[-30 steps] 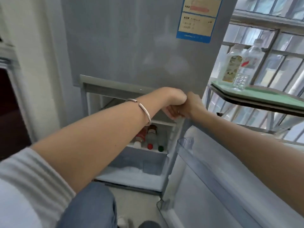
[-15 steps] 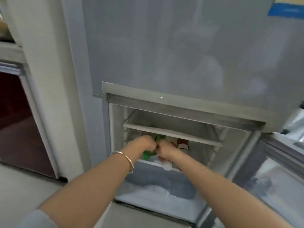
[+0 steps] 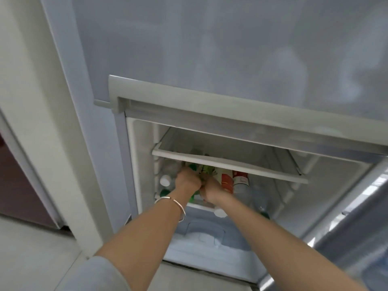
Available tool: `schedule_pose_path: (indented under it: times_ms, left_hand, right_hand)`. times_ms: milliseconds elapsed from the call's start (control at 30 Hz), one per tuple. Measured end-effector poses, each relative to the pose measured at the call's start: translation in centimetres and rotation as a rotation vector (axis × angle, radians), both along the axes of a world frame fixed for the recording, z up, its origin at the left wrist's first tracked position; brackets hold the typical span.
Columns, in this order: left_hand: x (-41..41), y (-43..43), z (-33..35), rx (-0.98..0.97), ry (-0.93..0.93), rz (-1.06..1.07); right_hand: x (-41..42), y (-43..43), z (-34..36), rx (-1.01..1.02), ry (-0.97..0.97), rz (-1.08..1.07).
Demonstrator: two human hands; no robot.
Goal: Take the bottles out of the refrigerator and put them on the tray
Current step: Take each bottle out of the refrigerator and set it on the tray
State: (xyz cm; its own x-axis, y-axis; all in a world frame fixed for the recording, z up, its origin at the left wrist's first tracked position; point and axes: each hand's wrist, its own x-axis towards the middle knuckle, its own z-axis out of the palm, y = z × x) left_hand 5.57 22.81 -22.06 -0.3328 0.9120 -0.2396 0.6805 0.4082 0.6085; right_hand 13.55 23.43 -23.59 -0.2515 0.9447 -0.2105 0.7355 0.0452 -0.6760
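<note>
The refrigerator's lower compartment (image 3: 315, 196) stands open. Several bottles lie on their sides on its middle shelf. Both my arms reach in under the upper white shelf (image 3: 262, 171). My left hand (image 3: 187, 180), with a silver bangle on the wrist, is closed around a green-labelled bottle (image 3: 206, 170). My right hand (image 3: 211, 191) touches it on the right, fingers curled over a bottle that is mostly hidden. A white cap (image 3: 220, 213) pokes out under that wrist. Red-labelled bottles (image 3: 227, 182) lie just right of my hands. The tray is out of view.
A clear bottle with a white cap (image 3: 165, 180) and a green cap (image 3: 164, 193) lie at the shelf's left end. Clear bottles (image 3: 258, 199) lie at the right. The open door (image 3: 357, 217) stands at the right. A frosted drawer (image 3: 205, 234) sits below. The shut upper door (image 3: 210, 49) overhangs.
My hands left the door edge, went down into the compartment and closed on the bottles. My view dropped and moved closer; the tray with two bottles went out of sight.
</note>
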Motion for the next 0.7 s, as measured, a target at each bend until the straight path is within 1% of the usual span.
schedule_pose_path:
  times_ms: [100, 167, 300, 367, 400, 467, 500, 533, 567, 600, 633, 700]
  left_hand:
    - [0.5, -0.3, 0.6, 0.011, -0.158, 0.057]
    - [0.8, -0.4, 1.2, 0.008, -0.178, 0.042]
    - [0.6, -1.5, 2.1, -0.030, 0.042, -0.071]
    - [0.0, -3.1, 3.5, -0.043, 0.099, -0.105]
    - [-0.1, -4.1, 4.4, -0.039, 0.100, -0.124]
    - [-0.4, -6.1, 6.4, -0.019, 0.126, -0.154]
    - [-0.5, -7.2, 7.4, -0.023, 0.116, -0.157]
    - [-0.4, -8.1, 8.4, -0.036, 0.093, -0.152]
    - [-0.3, -8.9, 9.5, -0.062, 0.078, -0.162]
    - [-0.1, -10.0, 10.7, -0.100, 0.101, -0.185]
    - [0.2, -10.8, 11.8, -0.154, 0.135, -0.208]
    - [0.8, -12.5, 13.9, -0.211, 0.223, -0.257]
  right_hand:
    - [0.5, -0.3, -0.2, -0.034, -0.026, -0.055]
    - [1.0, -0.6, 0.1, -0.005, -0.080, -0.060]
    - [1.7, -2.1, 1.7, 0.061, -0.111, -0.008]
    - [1.8, -3.1, 2.1, 0.185, -0.141, 0.085]
    - [2.1, -3.5, 2.1, 0.272, -0.192, 0.153]
    - [2.1, -4.7, 2.9, 0.285, -0.068, 0.179]
    - [1.8, -5.4, 3.3, 0.270, 0.119, 0.116]
    - [1.6, -5.6, 3.2, 0.189, 0.143, 0.091]
    - [1.8, -5.7, 2.8, 0.182, 0.155, 0.136]
    - [1.7, -6.0, 3.4, 0.157, 0.131, 0.171]
    - [2.0, -7.2, 4.8, 0.181, 0.099, 0.213]
    - [2.8, -9.6, 6.6, 0.032, -0.032, 0.317]
